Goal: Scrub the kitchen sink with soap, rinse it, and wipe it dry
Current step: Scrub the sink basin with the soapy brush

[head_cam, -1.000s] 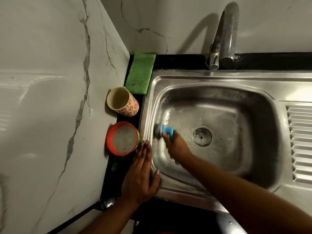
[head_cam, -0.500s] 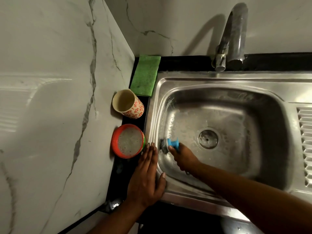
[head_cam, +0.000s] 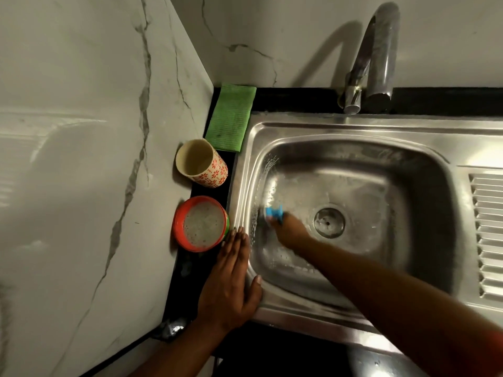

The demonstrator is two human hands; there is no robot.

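The sink (head_cam: pixel 353 126) is brushed stainless steel, a rounded-rectangle basin pressed into a flat rim, filling the right half of the view. A round perforated drain (head_cam: pixel 329 222) sits in its floor. White foam and streaks film the floor and the left wall, thickest from nine to seven o'clock of the drain; the right wall looks dull and dark.

At nine o'clock of the drain, the right hand (head_cam: pixel 288 231) reaches down into the basin with fingers curled round a small blue plastic scrubber (head_cam: pixel 273 212), pressed near the foot of the left wall. Both are motion-blurred, so the scrubbing face cannot be made out. The left hand (head_cam: pixel 231 276) lies released and flat, fingers straight and together, palm down across the sink's left rim and the black counter (head_cam: pixel 299 99), thumb spread onto the steel.

Just beyond its fingertips, at ten o'clock, stands a red round bowl (head_cam: pixel 177 227) of bubbly grey water. At twelve o'clock of the bowl a cream cup (head_cam: pixel 215 175) with red flower prints tilts. Past it lies a ribbed green cloth (head_cam: pixel 231 118). A curved metal faucet (head_cam: pixel 378 50) rises at the sink's twelve o'clock, and ribbed draining slats (head_cam: pixel 487 229) at three. Veined marble walls (head_cam: pixel 81 159) surround.
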